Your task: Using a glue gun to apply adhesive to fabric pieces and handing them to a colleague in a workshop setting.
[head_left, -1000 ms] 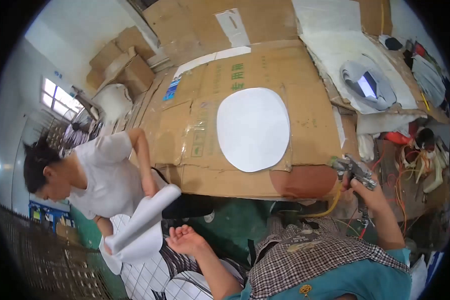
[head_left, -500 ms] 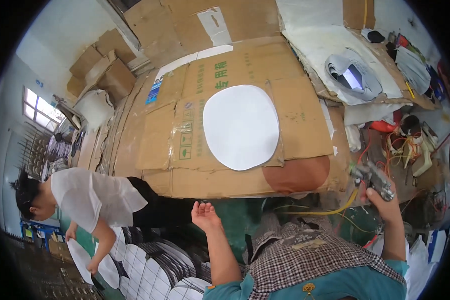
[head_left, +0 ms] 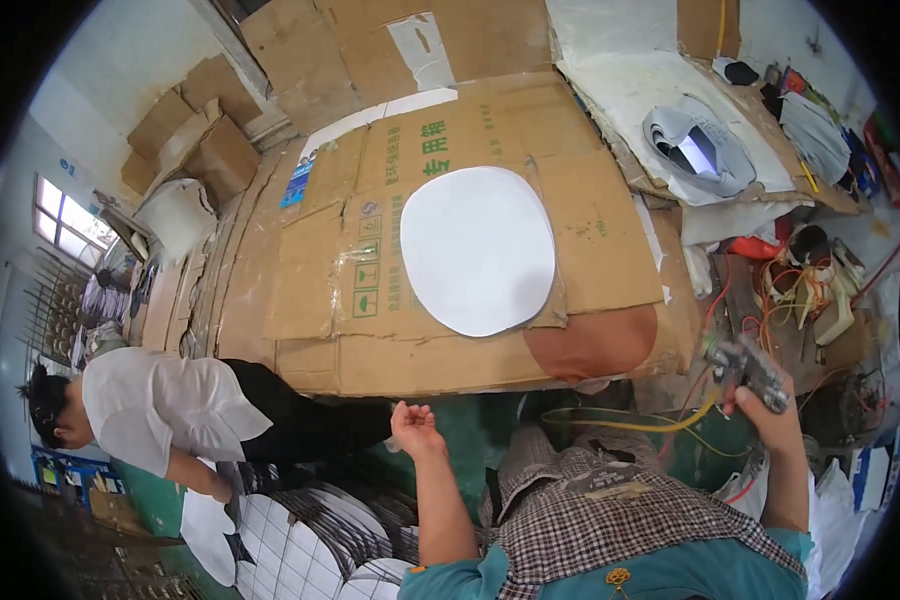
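head view, 1 entry per item.
- my right hand (head_left: pixel 760 405): raised at the right, fingers wrapped around a grey metal hand tool (head_left: pixel 742 365); a yellow hose (head_left: pixel 630 425) runs from the tool leftward across my lap.
- my left hand (head_left: pixel 415 428): empty, fingers loosely spread, held just below the front edge of the cardboard-covered table (head_left: pixel 300 300), touching nothing i can make out.
- white rounded panel (head_left: pixel 477 250): lies flat on the cardboard, middle of the table, well apart from both hands.
- reddish-brown patch (head_left: pixel 590 345): on the cardboard near the front edge, just right of and below the panel.
- co-worker in a white shirt (head_left: pixel 160 410): bent over at the lower left, above a stack of white pieces (head_left: pixel 300 540) on the floor.
- tangle of orange and red cables (head_left: pixel 800 290): at the right, beyond the tool.
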Demonstrator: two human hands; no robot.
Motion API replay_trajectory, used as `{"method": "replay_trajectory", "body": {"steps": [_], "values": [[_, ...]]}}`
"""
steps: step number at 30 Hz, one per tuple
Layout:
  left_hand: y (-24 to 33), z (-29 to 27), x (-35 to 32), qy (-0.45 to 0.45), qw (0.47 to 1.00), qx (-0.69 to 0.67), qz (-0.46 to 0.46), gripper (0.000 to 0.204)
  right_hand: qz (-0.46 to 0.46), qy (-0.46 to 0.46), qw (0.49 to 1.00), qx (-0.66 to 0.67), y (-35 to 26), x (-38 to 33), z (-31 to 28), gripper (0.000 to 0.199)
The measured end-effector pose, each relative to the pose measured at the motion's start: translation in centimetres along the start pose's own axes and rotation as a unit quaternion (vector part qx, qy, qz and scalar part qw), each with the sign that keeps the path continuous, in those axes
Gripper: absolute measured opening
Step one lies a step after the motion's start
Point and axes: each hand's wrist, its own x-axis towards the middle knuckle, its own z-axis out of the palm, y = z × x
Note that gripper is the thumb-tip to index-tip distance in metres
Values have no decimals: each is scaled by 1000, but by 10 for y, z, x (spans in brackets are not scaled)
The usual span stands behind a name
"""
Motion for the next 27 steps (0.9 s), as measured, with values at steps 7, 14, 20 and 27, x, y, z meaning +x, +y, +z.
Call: {"method": "replay_trajectory", "body": {"steps": [7,14,20,27], "values": [[-13,10,4,2,999,51,-6,19,12,-78,995,66,4,-4,24,53],[-20,24,2,-25,993,116,-12,22,9,-82,996,35,-1,-5,6,55],[-32,48,13,-38,984,171,-36,19,30,-28,999,5,-5,0,-9,55],[-73,93,53,-106,925,357,81,15,5,-132,987,88,5,26,7,52]]}}
